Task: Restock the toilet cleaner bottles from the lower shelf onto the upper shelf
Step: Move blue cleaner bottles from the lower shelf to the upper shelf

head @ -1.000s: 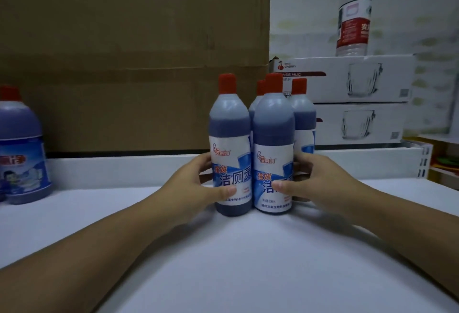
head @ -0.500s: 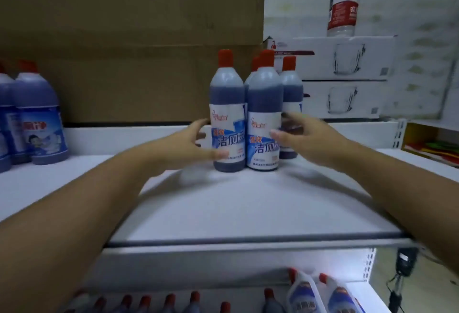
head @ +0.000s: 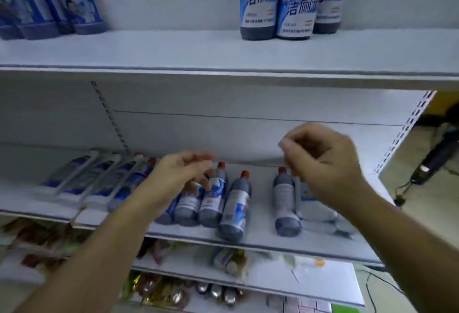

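Toilet cleaner bottles (head: 290,2) now stand as a tight upright cluster toward the right of the upper shelf (head: 149,49), touching one another, and no hand is on them any more. A second ago both hands were pressed against the sides of that same cluster, squaring it up; half a second ago they were just coming off it. Both have since dropped to the lower shelf (head: 260,240), and the view has tilted down with them.

The left hand (head: 178,176) hovers over a row of bottles lying on their sides, its fingers loosely curled and half open, holding nothing. It is just above, perhaps brushing, one lying bottle (head: 213,195) with a red cap; motion blur hides whether there is contact. The right hand (head: 323,163) is also empty, fingers bent inward in a narrow, relaxed curl, poised above another lying bottle (head: 285,203) that sits a little apart from the rest. Between these, a third bottle (head: 236,210) lies tilted toward the shelf edge.

The change suggests that one batch is placed and the next pick-up is beginning. Several dark bottles remain below, so the restock looks partly done. At the far left of the lower shelf, slimmer white angled-neck bottles (head: 94,178) lie in a row, and broader blue bottles (head: 49,2) stand at the left of the upper shelf; both seem to be other products.
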A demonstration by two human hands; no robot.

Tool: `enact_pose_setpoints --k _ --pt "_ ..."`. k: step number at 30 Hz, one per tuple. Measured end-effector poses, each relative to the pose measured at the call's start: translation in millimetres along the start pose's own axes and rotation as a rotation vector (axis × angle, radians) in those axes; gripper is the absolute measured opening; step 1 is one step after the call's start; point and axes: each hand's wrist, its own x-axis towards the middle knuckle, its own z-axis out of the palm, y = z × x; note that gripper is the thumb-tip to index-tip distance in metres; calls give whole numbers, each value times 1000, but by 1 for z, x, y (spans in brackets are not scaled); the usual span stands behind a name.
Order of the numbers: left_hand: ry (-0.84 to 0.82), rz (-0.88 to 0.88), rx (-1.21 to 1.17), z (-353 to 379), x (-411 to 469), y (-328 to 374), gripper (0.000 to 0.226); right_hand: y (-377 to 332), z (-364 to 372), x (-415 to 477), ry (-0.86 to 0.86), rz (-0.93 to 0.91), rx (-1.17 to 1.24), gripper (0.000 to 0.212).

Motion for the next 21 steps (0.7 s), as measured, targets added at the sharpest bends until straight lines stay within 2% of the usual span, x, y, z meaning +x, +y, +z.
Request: enact_pose_setpoints --k 2,4,5,7,9,12,14,17,20,21 --pt "96 -193 54 2 21 -47 9 48 41 -17 -281 349 -158 13" --pt "56 -291 206 6 38 -88 11 92 76 -36 -458 725 -143 9" --pt "18 -315 309 8 43 -106 19 108 91 -48 -500 864 -127 17" --pt "-27 -344 527 14 47 -130 44 124 116 -71 -577 990 -161 34" --pt "-6 -340 718 19 47 -142 55 128 135 -85 -563 1045 -151 40" --pt "-1 -291 903 25 47 -150 55 131 158 -90 -375 1130 -31 45" --pt "-30 -264 956 27 46 -151 57 133 167 -87 -283 1146 -63 50" --pt "-74 -214 999 28 45 -156 66 130 163 -82 -302 1024 -295 52" --pt "-99 -176 935 31 48 -159 56 128 155 -77 -441 785 -605 56" --pt "-87 -198 861 32 50 -159 51 127 155 -78 -454 731 -627 53"
